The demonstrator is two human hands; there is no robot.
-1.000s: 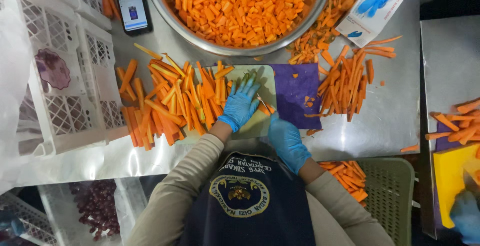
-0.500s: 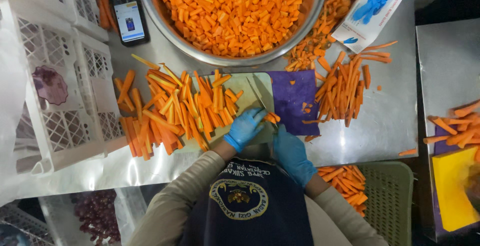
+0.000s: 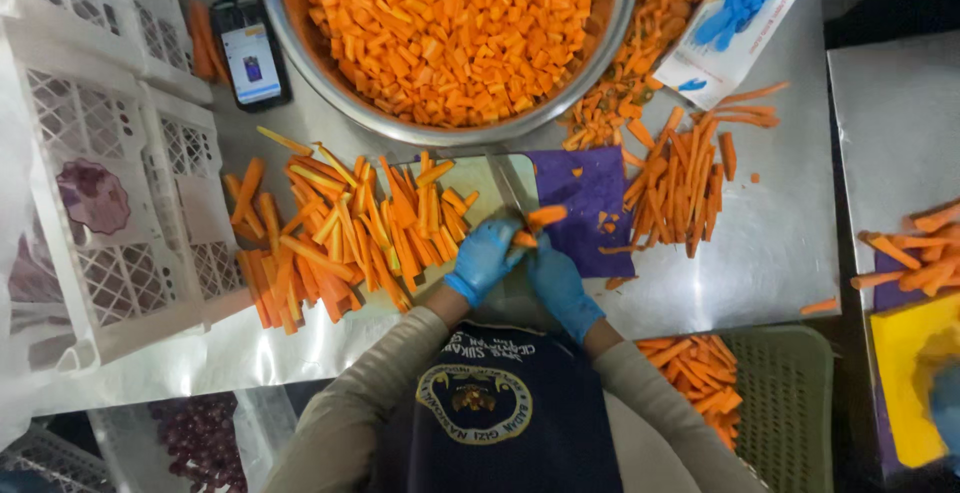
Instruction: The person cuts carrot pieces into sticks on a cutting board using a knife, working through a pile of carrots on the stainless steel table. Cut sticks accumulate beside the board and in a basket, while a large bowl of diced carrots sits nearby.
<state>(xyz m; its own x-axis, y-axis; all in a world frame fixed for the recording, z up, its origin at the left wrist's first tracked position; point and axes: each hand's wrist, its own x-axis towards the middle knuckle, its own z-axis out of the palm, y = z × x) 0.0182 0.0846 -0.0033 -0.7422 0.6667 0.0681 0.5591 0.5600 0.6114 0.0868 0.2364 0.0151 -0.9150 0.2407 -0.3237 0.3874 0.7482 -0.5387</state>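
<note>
While both hands in blue gloves meet at the centre of a steel table (image 3: 770, 253), the left hand (image 3: 485, 260) curls over a small bundle of carrot sticks (image 3: 535, 225) on a pale cutting board (image 3: 480, 181); the right hand (image 3: 560, 283) is closed just beside it, though what it grips cannot be made out; a knife blade (image 3: 513, 185) lies on the board at twelve o'clock from the hands; a purple mat (image 3: 590, 203) sits at two o'clock; a heap of carrot sticks (image 3: 340, 238) spreads at nine o'clock; a steel bowl (image 3: 300, 43) of diced carrot (image 3: 450, 23) fills twelve o'clock; a phone (image 3: 252, 51) lies at ten o'clock.
</note>
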